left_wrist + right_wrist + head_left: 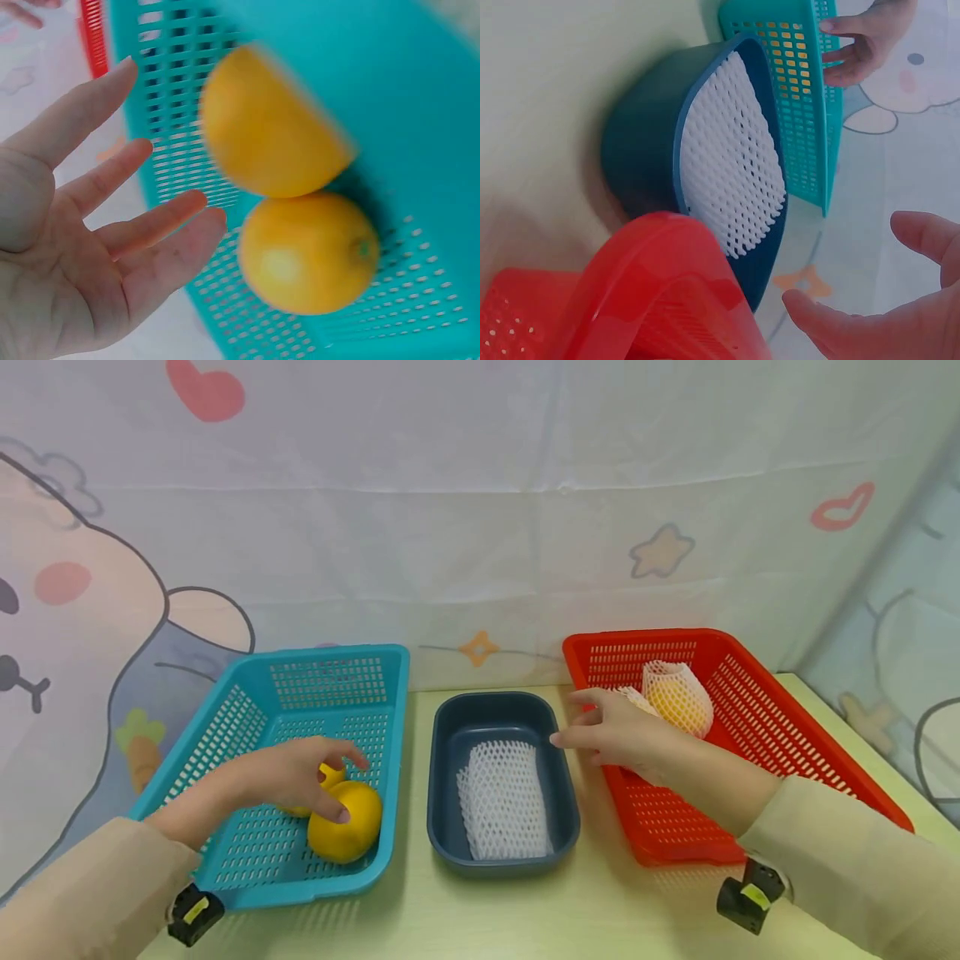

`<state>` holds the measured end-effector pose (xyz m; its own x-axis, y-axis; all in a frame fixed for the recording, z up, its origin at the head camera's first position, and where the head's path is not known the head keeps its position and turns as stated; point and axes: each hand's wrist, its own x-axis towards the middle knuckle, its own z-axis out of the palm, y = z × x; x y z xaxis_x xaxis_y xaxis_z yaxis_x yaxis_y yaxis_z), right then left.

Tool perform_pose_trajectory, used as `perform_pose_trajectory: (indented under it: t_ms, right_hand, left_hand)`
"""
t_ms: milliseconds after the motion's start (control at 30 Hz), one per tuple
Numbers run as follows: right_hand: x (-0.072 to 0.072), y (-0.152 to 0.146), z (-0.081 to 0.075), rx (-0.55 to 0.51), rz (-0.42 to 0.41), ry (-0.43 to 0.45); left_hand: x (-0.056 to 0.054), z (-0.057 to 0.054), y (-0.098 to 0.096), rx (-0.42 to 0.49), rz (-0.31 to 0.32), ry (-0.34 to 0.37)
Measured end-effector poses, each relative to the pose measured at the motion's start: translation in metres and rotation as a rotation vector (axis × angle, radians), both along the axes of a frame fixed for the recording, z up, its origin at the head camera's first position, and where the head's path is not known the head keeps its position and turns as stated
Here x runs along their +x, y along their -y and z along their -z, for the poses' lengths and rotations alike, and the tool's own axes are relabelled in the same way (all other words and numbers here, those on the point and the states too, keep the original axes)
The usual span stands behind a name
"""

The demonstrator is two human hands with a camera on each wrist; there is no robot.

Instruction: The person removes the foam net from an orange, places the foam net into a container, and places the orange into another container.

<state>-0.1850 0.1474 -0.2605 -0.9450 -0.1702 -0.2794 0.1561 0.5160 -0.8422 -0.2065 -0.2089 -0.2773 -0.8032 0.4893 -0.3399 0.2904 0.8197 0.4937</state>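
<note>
In the head view, my left hand point(281, 775) is over the turquoise basket point(402, 727), its fingers spread and holding nothing. Below it are two yellow-orange oranges; the nearer orange point(347, 837) is partly covered by the thumb. The left wrist view shows one orange point(307, 259) touching the other orange point(262, 127), both beyond the fingertips. At the near left edge of the red basket point(795, 827), my right hand point(618, 732) hovers with loosely bent fingers and grips nothing. White foam fruit nets point(510, 802) lie flat in the dark blue tray point(491, 867) between the hands.
Inside the red basket sits a fruit in a foam net point(681, 703), with more white netting beside it, partly hidden by my right hand. A printed cloth point(480, 527) hangs behind the pale table point(442, 910).
</note>
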Motion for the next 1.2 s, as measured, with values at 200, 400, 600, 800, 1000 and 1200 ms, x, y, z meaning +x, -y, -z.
perform_pose_trajectory:
  t_ms: [200, 400, 600, 800, 1000, 1200]
  right_hand:
    - [0.0, -0.01, 0.001, 0.006, 0.009, -0.008]
    - [-0.001, -0.017, -0.001, -0.006, 0.022, 0.011]
    - [-0.006, -0.027, 0.002, 0.002, 0.024, -0.011]
    - [-0.013, -0.037, 0.006, 0.0, 0.032, -0.02]
    - [-0.019, -0.048, 0.01, 0.026, 0.051, -0.034]
    - [-0.026, -0.059, 0.014, 0.066, 0.071, -0.045]
  left_hand:
    - [0.005, -0.015, -0.002, 0.0, 0.072, 0.017]
    - [0.019, -0.015, -0.002, -0.036, 0.216, 0.049]
    - [0.031, -0.01, -0.001, -0.014, 0.283, 0.099]
    - [0.032, 0.002, -0.001, 0.022, 0.333, 0.157]
    - [0.033, 0.007, 0.001, 0.052, 0.375, 0.199]
    - [0.033, 0.011, 0.003, 0.199, 0.42, 0.351]
